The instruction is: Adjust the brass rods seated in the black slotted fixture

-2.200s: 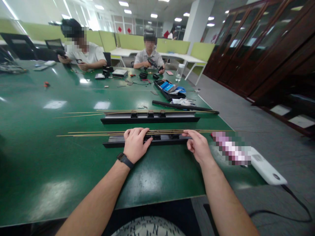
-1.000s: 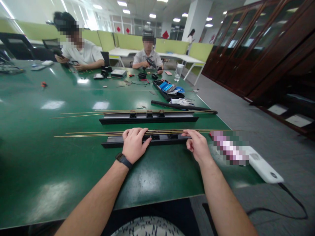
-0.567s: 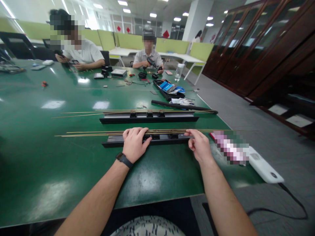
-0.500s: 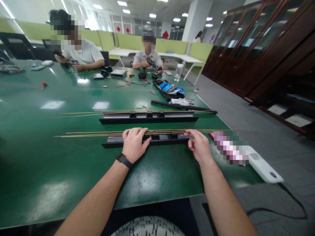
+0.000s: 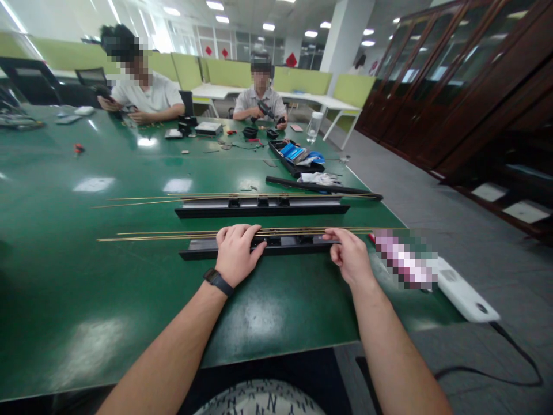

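Observation:
A long black rail [image 5: 294, 249] with a grey inner face and black clips [image 5: 272, 240] lies crosswise in front of me. Several thin brass-coloured rods [image 5: 173, 235] run along its top and stick out past both ends. My left hand [image 5: 237, 251] is wrapped over the rail left of its middle, thumb on the near side; what lies under the palm is hidden. Near the rail's right end, my right hand [image 5: 351, 253] pinches the rods between thumb and forefinger, its other fingers curled. Farther back lies a second similar rail [image 5: 259, 211], also with rods on it.
Behind the rails are a dark tube [image 5: 324, 187], white gloves [image 5: 317, 178] and a black tray [image 5: 298, 167] of blue packs. To the right sit a blurred pink item [image 5: 401, 259] and a white corded device [image 5: 466, 291]. Two people sit across the green table [image 5: 129, 311].
Both hands keep their places on the rail and rods. The view has shifted very slightly, and the person at the far left has moved their head a little to the right.

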The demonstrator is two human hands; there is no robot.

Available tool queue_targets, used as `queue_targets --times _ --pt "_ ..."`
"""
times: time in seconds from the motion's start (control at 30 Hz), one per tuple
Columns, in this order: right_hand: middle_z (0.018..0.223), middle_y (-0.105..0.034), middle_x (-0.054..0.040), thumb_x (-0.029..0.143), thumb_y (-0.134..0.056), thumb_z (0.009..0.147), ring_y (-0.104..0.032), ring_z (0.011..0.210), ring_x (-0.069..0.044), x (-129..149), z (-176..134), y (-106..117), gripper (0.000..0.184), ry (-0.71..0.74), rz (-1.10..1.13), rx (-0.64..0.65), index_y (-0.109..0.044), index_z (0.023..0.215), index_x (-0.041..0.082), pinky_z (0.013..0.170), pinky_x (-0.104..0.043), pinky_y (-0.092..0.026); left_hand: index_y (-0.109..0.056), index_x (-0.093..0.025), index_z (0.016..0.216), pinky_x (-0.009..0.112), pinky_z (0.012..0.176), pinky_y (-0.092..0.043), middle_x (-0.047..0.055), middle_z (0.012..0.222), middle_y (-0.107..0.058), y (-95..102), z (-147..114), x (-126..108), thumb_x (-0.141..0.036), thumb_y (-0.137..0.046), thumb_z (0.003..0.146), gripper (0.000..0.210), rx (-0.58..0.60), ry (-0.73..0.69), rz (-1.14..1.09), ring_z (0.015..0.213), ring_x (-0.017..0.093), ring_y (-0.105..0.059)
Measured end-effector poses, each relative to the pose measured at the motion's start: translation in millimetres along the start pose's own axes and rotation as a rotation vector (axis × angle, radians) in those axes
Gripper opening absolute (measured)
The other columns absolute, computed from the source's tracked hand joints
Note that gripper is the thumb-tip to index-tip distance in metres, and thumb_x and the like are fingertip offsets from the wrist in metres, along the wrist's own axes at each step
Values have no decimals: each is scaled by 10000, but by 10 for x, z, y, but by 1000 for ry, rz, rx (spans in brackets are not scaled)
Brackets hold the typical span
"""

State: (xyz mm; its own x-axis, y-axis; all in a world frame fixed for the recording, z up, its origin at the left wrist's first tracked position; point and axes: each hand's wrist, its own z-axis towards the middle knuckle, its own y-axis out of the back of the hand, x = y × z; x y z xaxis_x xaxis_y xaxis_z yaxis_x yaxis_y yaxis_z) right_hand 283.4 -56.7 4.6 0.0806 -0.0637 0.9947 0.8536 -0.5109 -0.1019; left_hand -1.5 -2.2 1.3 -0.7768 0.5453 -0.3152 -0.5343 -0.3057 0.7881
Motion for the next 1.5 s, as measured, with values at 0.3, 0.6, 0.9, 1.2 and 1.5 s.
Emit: queue_targets --times 0.3,0.6,0.9,1.2,1.5 --pt "892 -762 -81 464 -739 816 -463 357 -46 0 -13 -22 323 10 6 35 -766 942 167 292 -185 -197 -653 -275 1250 488 1032 -327 90 1206 -718 6 -2 -12 -413 -617 960 323 -9 -10 -7 1156 283 -624" --pt "934 -774 -88 484 -735 828 -475 360 -48 43 -67 -55 358 -11 -11 130 -770 996 169 297 -182 -205 -656 -274 1248 489 1039 -322 86 1210 -718 9 0 -11 -417 -622 958 325 -5 -6 -1 1160 281 -623" --pt "884 -763 -78 463 -731 827 -462 351 -44 11 -22 -25 327 -7 -7 48 -769 952 163 291 -176 -193 -660 -266 1255 484 1031 -334 87 1211 -718 -9 2 3 -425 -633 950 345 -2 -8 11 1160 284 -623" --pt "891 -761 -80 465 -747 813 -471 356 -46 20 -31 -37 334 -18 22 54 -766 953 162 293 -175 -203 -655 -273 1243 486 1027 -327 81 1198 -720 0 3 -5 -420 -634 953 326 -15 -9 7 1153 280 -628" --pt "895 -761 -81 463 -732 832 -468 358 -45 9 -21 -20 333 -8 10 63 -762 970 162 296 -169 -203 -665 -260 1243 488 1022 -339 82 1198 -719 -9 3 -2 -417 -641 946 337 -15 -8 -1 1150 280 -628"
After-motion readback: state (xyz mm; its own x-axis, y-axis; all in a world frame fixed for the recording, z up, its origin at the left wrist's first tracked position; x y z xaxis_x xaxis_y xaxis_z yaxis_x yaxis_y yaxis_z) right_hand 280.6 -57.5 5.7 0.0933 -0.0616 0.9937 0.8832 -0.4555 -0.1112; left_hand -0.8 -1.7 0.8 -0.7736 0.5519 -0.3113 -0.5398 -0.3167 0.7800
